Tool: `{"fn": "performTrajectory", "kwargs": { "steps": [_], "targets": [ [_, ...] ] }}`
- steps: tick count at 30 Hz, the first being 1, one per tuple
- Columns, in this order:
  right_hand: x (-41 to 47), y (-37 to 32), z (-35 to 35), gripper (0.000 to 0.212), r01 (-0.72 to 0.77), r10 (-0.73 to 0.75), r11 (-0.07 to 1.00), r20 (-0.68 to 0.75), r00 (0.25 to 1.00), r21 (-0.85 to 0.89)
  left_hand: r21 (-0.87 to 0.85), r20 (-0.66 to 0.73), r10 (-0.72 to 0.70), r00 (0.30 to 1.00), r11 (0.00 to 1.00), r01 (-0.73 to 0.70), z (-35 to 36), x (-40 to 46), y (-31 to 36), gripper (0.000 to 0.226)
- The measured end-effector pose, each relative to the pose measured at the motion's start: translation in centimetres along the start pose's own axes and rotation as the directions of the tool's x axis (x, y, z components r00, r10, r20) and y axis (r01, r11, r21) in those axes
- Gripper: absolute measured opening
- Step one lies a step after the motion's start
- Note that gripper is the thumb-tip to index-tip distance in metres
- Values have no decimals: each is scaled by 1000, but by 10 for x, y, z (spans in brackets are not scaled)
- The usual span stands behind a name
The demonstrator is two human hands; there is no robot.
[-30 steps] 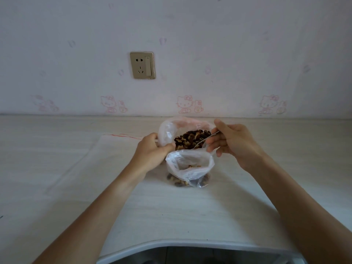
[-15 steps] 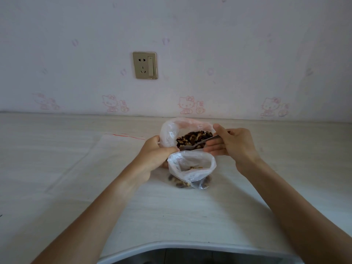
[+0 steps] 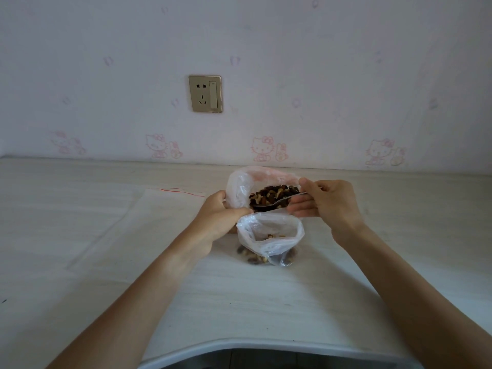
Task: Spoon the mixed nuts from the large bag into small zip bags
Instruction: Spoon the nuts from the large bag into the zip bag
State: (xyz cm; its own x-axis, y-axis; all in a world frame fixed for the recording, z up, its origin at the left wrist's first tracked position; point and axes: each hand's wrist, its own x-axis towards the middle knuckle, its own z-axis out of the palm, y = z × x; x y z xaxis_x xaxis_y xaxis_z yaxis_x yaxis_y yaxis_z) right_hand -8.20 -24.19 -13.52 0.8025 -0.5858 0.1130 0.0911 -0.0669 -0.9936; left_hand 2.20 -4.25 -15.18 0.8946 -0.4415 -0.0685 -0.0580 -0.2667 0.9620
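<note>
A scoop is being taken: the spoon (image 3: 277, 203), gripped by the right hand (image 3: 326, 202), is sunk among the nuts (image 3: 271, 194) in the large bag (image 3: 239, 187). The small bag (image 3: 270, 235), just in front, is pinched open by the left hand (image 3: 221, 218). Next, a level lift over its rim is probably needed.

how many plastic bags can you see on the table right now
3: a large clear plastic bag of dark mixed nuts at the back, a small clear zip bag standing open before it, and a flat empty red-striped zip bag lying left.
</note>
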Motion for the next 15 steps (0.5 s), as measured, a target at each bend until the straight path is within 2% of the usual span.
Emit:
{"fn": "performTrajectory", "kwargs": {
  "steps": [9, 15],
  "targets": [
    [0, 6, 11, 31, 98, -101, 988, -14, 995, -118, -10, -1, 2, 1000, 1000, -2, 0, 0, -1, 31],
    [0, 9, 12, 31, 61, -64, 994, -22, 998, -95, 4, -1, 23, 1000, 1000, -23, 0, 0, -2, 23]
  ]
}}
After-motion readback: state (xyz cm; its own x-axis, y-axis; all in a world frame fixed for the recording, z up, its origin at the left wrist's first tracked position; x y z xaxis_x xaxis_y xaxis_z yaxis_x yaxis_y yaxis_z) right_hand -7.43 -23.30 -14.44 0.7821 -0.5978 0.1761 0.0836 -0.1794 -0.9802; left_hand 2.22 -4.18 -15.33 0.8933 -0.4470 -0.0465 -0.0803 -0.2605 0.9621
